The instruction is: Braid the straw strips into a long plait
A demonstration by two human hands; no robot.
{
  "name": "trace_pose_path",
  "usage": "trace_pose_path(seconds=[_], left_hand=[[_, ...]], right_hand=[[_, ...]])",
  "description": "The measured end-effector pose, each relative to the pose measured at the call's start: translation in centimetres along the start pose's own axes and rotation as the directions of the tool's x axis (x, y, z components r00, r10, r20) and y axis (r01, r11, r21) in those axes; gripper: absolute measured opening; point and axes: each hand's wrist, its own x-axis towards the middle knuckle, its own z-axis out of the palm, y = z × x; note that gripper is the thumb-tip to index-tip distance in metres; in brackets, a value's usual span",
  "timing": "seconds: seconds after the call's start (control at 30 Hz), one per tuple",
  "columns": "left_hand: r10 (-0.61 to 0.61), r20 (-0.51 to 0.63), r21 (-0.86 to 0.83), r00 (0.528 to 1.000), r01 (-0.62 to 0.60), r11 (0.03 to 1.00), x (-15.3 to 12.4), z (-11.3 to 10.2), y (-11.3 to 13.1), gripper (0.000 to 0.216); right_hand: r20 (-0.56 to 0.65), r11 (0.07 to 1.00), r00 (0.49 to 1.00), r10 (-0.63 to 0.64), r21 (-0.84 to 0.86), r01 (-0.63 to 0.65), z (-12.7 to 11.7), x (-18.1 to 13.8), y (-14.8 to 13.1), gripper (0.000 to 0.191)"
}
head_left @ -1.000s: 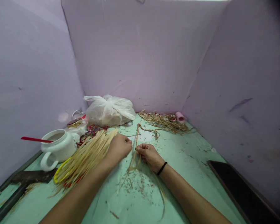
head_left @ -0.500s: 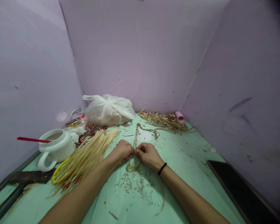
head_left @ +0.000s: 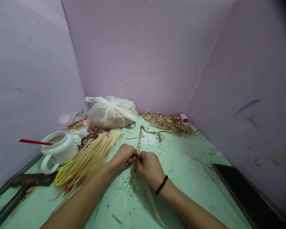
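Observation:
A thin braided cord [head_left: 140, 140] of tan plant fibre runs from the table's middle toward me, into my fingers. My left hand [head_left: 126, 156] is closed, pinching the cord's near end. Right beside it, my right hand [head_left: 149, 167] is also closed on the fibre strands, its fingertips touching the left ones. A loose pale strand [head_left: 154, 208] trails from under my right hand toward the table's front. The exact pinch points are hidden by the fingers. A black band [head_left: 162, 185] circles my right wrist.
Left stand a bundle of pale fibre strips [head_left: 92, 159], a white mug [head_left: 61, 149] with a red stick [head_left: 34, 142], and a hammer-like tool [head_left: 33, 179]. Behind are a white plastic bag [head_left: 111, 111], a fibre cord heap [head_left: 169, 124] and a pink spool [head_left: 184, 119]. A dark flat panel [head_left: 243, 194] lies right.
My right hand has turned and moved slightly left and toward me, closing in on the left hand. The small loop below the hands is gone; the loose strand now trails further forward-right.

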Motion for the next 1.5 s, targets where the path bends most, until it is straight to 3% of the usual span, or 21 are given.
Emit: trace_pose_path(seconds=[0.17, 0.23, 0.33, 0.37, 0.43, 0.5, 0.57, 0.73, 1.0, 1.27, 1.43, 1.5], left_hand=[[0.122, 0.090, -0.031, 0.988, -0.120, 0.992, 0.6, -1.0, -0.5, 0.010], [0.145, 0.104, -0.039, 0.984, -0.141, 0.989, 0.8, -1.3, -0.5, 0.010], [0.145, 0.160, -0.062, 0.976, -0.137, 0.989, 0.9, -1.6, -0.5, 0.014], [0.148, 0.180, -0.069, 0.972, -0.138, 0.988, 0.9, -1.6, -0.4, 0.015], [0.156, 0.199, -0.082, 0.967, -0.142, 0.986, 0.9, -1.6, -0.4, 0.014], [0.161, 0.196, -0.076, 0.967, -0.149, 0.986, 0.8, -1.6, -0.3, 0.011], [0.161, 0.192, -0.048, 0.968, -0.155, 0.987, 0.8, -1.4, -0.3, 0.008], [0.177, 0.178, 0.054, 0.968, -0.189, 0.981, 1.0, -1.3, -0.5, 0.007], [0.087, 0.232, 0.232, 0.969, -0.142, 0.962, 1.2, -2.9, -0.2, 0.022], [0.092, 0.326, 0.211, 0.941, -0.167, 0.963, 0.0, -4.6, 0.9, 0.023], [0.079, 0.336, 0.217, 0.938, -0.159, 0.963, 0.4, -4.9, 0.6, 0.023], [0.072, 0.290, 0.223, 0.954, -0.141, 0.965, 0.5, -5.2, 0.8, 0.023]], right_hand=[[0.049, 0.999, 0.998, -0.025, -0.027, 0.026, -0.2, -0.2, -0.2, 0.017], [0.083, 0.999, 0.996, 0.031, 0.021, -0.032, -0.8, 0.3, 0.1, 0.016], [0.017, 0.970, 0.987, 0.161, 0.181, -0.161, -1.7, 1.3, 0.8, 0.016], [0.031, 0.936, 0.977, 0.211, 0.281, -0.211, -1.9, 1.7, 1.0, 0.015], [0.208, 0.787, 0.937, 0.280, 0.509, -0.348, -1.9, 2.2, 1.3, 0.012], [0.434, 0.594, 0.868, 0.241, 0.642, -0.486, -1.5, 2.4, 1.3, 0.012], [0.514, 0.517, 0.834, 0.199, 0.668, -0.535, -1.0, 2.5, 1.3, 0.011], [0.414, 0.619, 0.876, 0.245, 0.629, -0.470, 0.1, 2.8, 2.1, 0.018], [0.402, 0.543, 0.893, 0.203, 0.713, -0.444, 0.5, 2.5, 2.5, 0.015], [0.370, 0.551, 0.900, 0.229, 0.714, -0.433, 0.7, 2.4, 2.3, 0.015], [0.369, 0.560, 0.905, 0.213, 0.713, -0.423, 0.9, 2.5, 2.5, 0.013], [0.364, 0.561, 0.906, 0.217, 0.713, -0.421, 0.9, 2.4, 2.5, 0.013]])
